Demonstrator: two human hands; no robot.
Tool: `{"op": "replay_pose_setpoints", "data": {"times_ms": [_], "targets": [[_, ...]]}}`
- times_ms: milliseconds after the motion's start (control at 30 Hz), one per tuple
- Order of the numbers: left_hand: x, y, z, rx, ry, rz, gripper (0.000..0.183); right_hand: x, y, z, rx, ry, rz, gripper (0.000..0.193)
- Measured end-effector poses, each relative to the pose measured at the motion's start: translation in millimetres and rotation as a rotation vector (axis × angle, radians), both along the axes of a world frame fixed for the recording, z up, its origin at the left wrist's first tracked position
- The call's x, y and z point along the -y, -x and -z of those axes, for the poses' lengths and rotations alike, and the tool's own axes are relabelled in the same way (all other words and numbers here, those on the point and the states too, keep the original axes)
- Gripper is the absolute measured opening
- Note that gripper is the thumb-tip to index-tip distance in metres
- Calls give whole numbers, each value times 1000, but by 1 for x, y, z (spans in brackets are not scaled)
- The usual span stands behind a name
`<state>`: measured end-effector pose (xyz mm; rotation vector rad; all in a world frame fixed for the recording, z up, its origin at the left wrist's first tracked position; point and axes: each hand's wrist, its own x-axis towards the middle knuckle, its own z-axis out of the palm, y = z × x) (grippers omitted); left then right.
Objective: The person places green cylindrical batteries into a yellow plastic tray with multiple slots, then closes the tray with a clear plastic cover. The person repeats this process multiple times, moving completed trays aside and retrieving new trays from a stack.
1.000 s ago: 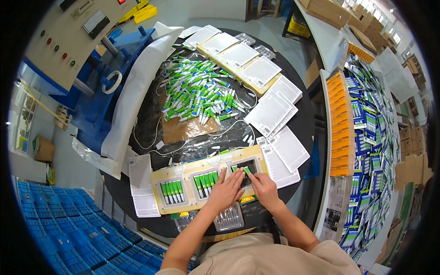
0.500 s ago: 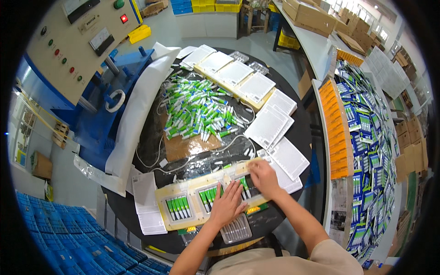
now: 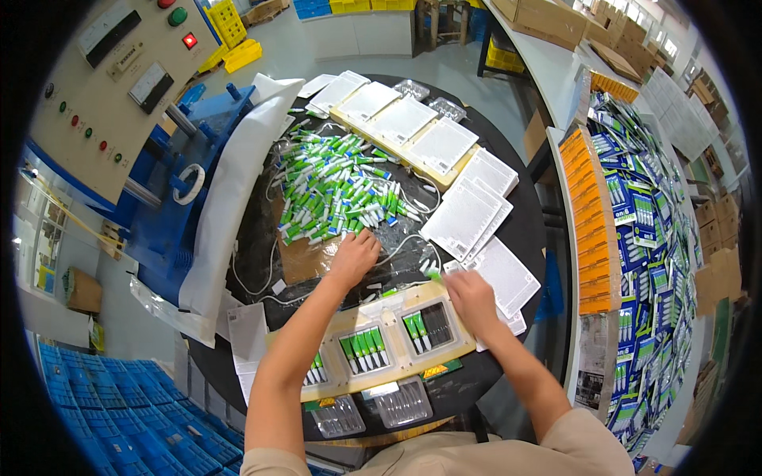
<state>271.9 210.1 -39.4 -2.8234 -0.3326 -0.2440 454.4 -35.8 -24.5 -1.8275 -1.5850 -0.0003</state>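
L hand [image 3: 355,255] has gone from the cream fixture [image 3: 462,346] out to the near edge of the tube pile [image 3: 341,186] since the earlier frame; R hand [image 3: 471,300] is now by the fixture's far rim, R end.

Nearest, on the fixture's near side: two clear blister trays [image 3: 403,402], w/ green-&-yellow card [image 3: 441,370] sticking out from the fixture's edge.

In the fixture: middle compartment's row of green-&-white tubes [image 3: 365,349] looks complete. L compartment holds tubes too, but forearm covers part, so can't confirm it's full. R compartment is the unfinished one: a few tubes at its L, dark bare cavities at its R, so prob. a couple more to go.

At the fixture's far rim, R fingers look pinched on a green tube [image 3: 434,275], though blurred. L fingers, beyond the fixture, are curled down at the pile; can't tell if they've gripped anything.

Beyond the fixture: loose white cards [image 3: 464,218] to the R, plenty of loose tubes in the pile, then a second fixture [image 3: 439,176] w/ cards laid on top.
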Motion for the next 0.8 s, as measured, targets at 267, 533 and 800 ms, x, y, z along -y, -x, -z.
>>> {"op": "replay_pose_setpoints", "data": {"times_ms": [267,533,800], "targets": [[159,52,-34,485,342,137,36,79,63,13,98,0,-87,33],[230,36,-33,425,332,219,28,66,41,-9,-165,2,0,28],[220,7,-17,348,317,221,35,-147,-53,13,108,-25,-33,11]]}}
